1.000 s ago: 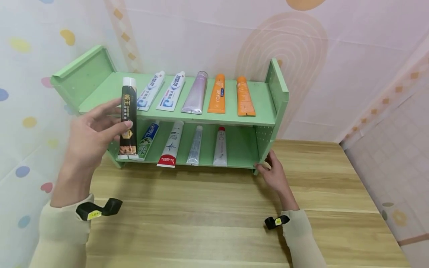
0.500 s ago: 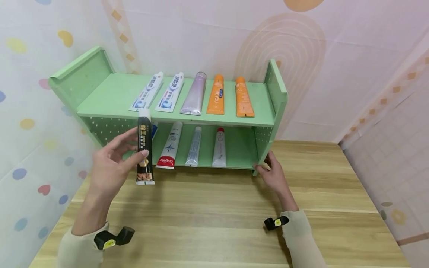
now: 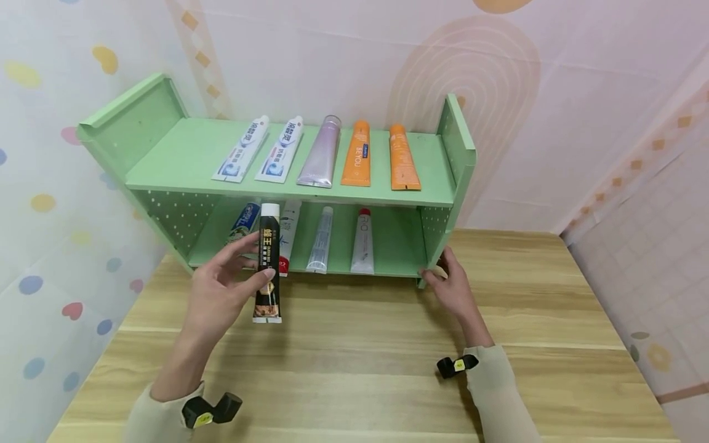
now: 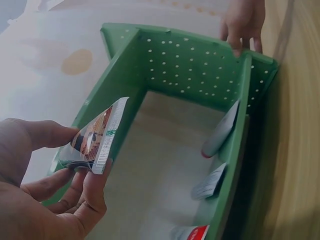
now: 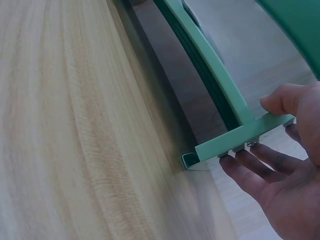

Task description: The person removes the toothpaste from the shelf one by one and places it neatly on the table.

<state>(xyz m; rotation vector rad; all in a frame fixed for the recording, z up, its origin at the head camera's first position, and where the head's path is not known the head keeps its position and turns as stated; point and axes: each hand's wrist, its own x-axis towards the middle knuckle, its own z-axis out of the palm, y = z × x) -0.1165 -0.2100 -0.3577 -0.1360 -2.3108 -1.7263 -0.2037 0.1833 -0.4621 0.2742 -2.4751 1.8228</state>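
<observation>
My left hand [image 3: 218, 301] pinches a black toothpaste tube [image 3: 268, 246] between thumb and fingers, its white cap up. The tube is in front of the lower deck of a green two-tier shelf [image 3: 166, 169], and hides part of a white and red Colgate tube [image 3: 287, 237]. Its flat crimped end [image 4: 111, 137] faces the left wrist view. At the shelf's lower right corner, my right hand [image 3: 456, 289] grips the front edge of the side panel [image 5: 240, 135], thumb on one face and fingers on the other.
Two white-blue tubes [image 3: 244, 151], a lilac tube [image 3: 321, 154] and two orange tubes [image 3: 357, 157] lie on the upper deck. Below lie a blue-green tube [image 3: 245, 221], a silvery tube [image 3: 321, 243] and a red-capped tube [image 3: 363, 243]. The shelf stands on a wooden table [image 3: 354, 369].
My left hand has carried the black toothpaste tube rightward and down, from the shelf's left end to in front of the Colgate tube. The right hand has kept its place on the panel.
</observation>
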